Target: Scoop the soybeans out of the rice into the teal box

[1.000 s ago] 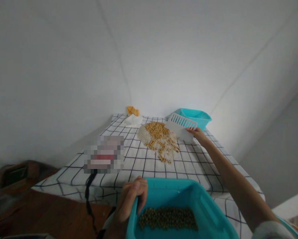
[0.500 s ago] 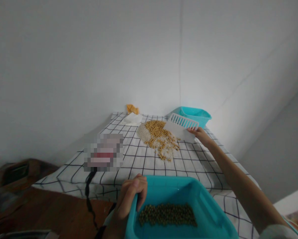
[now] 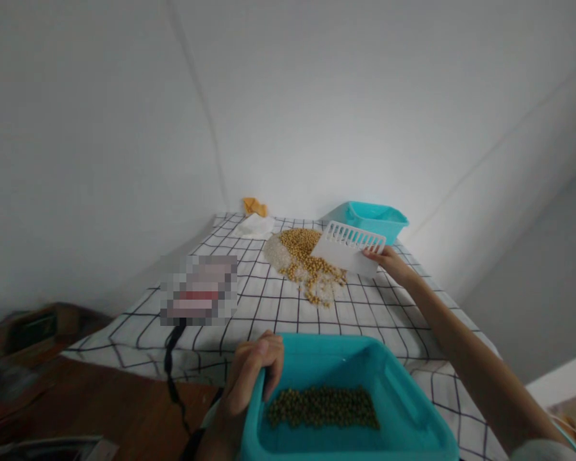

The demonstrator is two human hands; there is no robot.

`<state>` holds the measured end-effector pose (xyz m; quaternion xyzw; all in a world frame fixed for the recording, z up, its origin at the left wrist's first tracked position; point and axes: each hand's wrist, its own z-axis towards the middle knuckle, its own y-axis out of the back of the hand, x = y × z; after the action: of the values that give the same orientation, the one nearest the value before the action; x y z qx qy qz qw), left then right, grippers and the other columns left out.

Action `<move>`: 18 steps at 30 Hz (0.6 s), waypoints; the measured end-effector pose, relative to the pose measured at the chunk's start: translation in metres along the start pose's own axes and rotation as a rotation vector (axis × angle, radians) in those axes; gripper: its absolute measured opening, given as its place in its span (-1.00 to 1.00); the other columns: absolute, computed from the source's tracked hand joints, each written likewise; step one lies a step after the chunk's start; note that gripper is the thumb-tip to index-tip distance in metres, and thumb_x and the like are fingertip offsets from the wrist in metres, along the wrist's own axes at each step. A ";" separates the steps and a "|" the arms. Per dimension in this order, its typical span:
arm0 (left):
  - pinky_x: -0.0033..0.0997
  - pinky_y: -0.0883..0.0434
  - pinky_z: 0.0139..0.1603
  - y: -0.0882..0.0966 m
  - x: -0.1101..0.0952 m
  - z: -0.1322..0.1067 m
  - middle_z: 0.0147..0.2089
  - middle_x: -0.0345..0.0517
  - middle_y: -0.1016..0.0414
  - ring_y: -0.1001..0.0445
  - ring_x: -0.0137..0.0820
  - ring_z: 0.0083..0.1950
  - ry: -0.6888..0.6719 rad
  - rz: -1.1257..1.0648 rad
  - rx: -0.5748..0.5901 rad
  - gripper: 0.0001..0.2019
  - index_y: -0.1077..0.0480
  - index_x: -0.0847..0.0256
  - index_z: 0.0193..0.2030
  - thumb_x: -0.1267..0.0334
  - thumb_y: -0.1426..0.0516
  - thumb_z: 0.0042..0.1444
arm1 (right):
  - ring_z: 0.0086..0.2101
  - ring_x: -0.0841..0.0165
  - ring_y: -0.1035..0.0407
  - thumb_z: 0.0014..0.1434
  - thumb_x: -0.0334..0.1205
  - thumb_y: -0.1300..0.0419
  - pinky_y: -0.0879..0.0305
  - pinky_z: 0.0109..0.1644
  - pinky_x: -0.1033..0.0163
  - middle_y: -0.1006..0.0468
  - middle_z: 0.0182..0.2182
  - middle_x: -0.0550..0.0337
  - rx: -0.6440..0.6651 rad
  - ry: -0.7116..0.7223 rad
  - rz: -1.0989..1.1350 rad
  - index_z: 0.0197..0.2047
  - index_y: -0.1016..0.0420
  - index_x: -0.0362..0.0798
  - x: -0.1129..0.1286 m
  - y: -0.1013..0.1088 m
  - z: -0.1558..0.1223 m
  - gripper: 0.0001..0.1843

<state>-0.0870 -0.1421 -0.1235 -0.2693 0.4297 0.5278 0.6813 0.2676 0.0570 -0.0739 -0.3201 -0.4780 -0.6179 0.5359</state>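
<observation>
My left hand [image 3: 256, 365] is wrapped over the left corner rim of a turquoise plastic tub [image 3: 333, 341] at the front. Small dark greenish-brown beans [image 3: 321, 408] lie across the tub's bottom. With my right hand [image 3: 388, 259] I grip the right end of a white plastic plate with a row of slots [image 3: 345, 256], held tilted, slots uppermost. Its left edge overlaps a spread of yellow beans [image 3: 300, 242]; whether it touches them I cannot tell. White grains [image 3: 275, 254] lie to the left of the yellow beans and are mixed among them nearer the front.
A second turquoise tub [image 3: 378, 221] stands at the back right, beyond the slotted plate. White crumpled material [image 3: 255, 225] and an orange-yellow cloth-like piece [image 3: 255, 207] lie at the back left. A blurred-out item [image 3: 201, 291] sits on the checked tablecloth [image 3: 254, 307], with a dark strap [image 3: 171, 358] hanging below.
The slotted plate has shifted slightly left and down, covering a little more of the yellow beans. My left hand keeps its hold on the tub, and the view has moved slightly.
</observation>
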 end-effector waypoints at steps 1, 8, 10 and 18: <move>-0.14 -0.21 -0.08 0.000 0.000 0.000 -0.68 -0.18 -0.19 -0.25 -0.26 -0.50 0.001 -0.001 0.000 -0.34 -0.10 0.11 -0.71 0.13 0.28 0.49 | -0.19 0.12 -0.50 -0.12 0.21 -0.50 -0.36 0.00 0.02 -0.70 -0.25 0.07 0.005 -0.001 -0.002 -0.30 -0.69 -0.05 0.001 0.000 -0.001 -0.50; -0.17 -0.21 -0.12 -0.003 -0.001 0.000 -0.69 -0.21 -0.16 -0.22 -0.30 -0.52 -0.032 -0.017 -0.009 -0.36 -0.07 0.12 -0.70 0.20 0.30 0.49 | -0.06 0.08 -0.53 -0.10 0.17 -0.51 -0.36 0.14 -0.02 -0.72 -0.09 0.07 0.046 0.002 0.031 -0.16 -0.71 0.01 0.006 0.000 -0.013 -0.49; -0.17 -0.21 -0.12 -0.003 0.000 0.000 -0.69 -0.21 -0.15 -0.22 -0.30 -0.52 -0.033 -0.010 -0.003 -0.36 -0.06 0.11 -0.71 0.22 0.30 0.49 | -0.07 0.09 -0.54 -0.10 0.17 -0.51 -0.37 0.13 0.00 -0.71 -0.09 0.07 0.031 -0.008 0.070 -0.15 -0.70 0.01 0.007 0.000 -0.016 -0.48; -0.18 -0.22 -0.09 -0.001 -0.004 0.001 -0.68 -0.20 -0.19 -0.26 -0.29 -0.50 -0.012 -0.016 0.009 -0.37 -0.10 0.10 -0.70 0.26 0.29 0.48 | -0.34 0.22 -0.49 -0.17 0.27 -0.48 -0.38 -0.15 0.12 -0.64 -0.42 0.14 -0.310 -0.061 -0.021 -0.36 -0.61 -0.08 0.004 0.032 -0.023 -0.44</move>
<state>-0.0864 -0.1433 -0.1195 -0.2663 0.4261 0.5221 0.6892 0.3005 0.0355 -0.0699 -0.4126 -0.3965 -0.6797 0.4588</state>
